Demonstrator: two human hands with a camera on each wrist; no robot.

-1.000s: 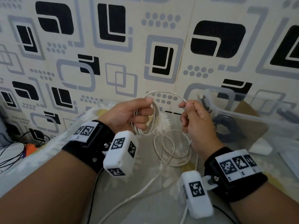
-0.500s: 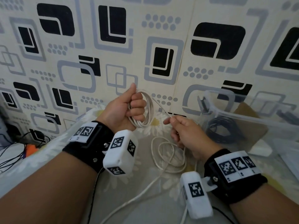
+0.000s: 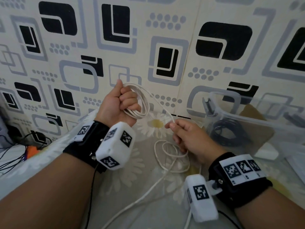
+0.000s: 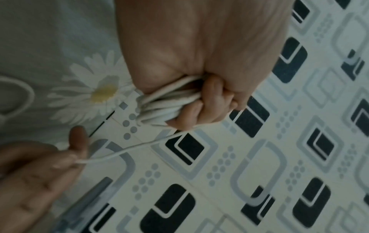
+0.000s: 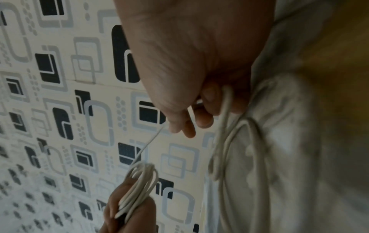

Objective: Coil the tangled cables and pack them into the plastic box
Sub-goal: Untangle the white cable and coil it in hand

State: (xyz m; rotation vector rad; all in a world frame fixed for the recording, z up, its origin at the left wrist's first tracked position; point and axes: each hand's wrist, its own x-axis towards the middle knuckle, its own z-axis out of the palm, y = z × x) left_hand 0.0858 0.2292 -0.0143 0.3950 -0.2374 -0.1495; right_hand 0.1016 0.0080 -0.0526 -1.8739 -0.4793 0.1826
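My left hand [image 3: 122, 103] is raised near the wall and grips a coil of white cable [image 3: 142, 103] in its fist; the bunched loops [image 4: 165, 104] show between its curled fingers. One strand runs from the coil down to my right hand [image 3: 183, 134], which pinches the cable [image 3: 172, 120] between thumb and fingers, lower and to the right. Loose white loops [image 3: 171, 156] lie on the daisy-print cloth under the right hand, and a long tail [image 3: 140, 199] trails toward me. The clear plastic box [image 3: 257, 116] stands at the right with a black coiled cable [image 3: 229, 134] inside.
A patterned wall [image 3: 165, 47] rises close behind the hands. A white adapter-like block [image 3: 267, 152] lies by the box's front. Dark wires and an orange object [image 3: 31, 149] sit off the cloth's left edge.
My left hand has lifted the coil higher toward the wall and closed into a fist. My right hand has dropped lower and slid along the cable, drawing a strand out.
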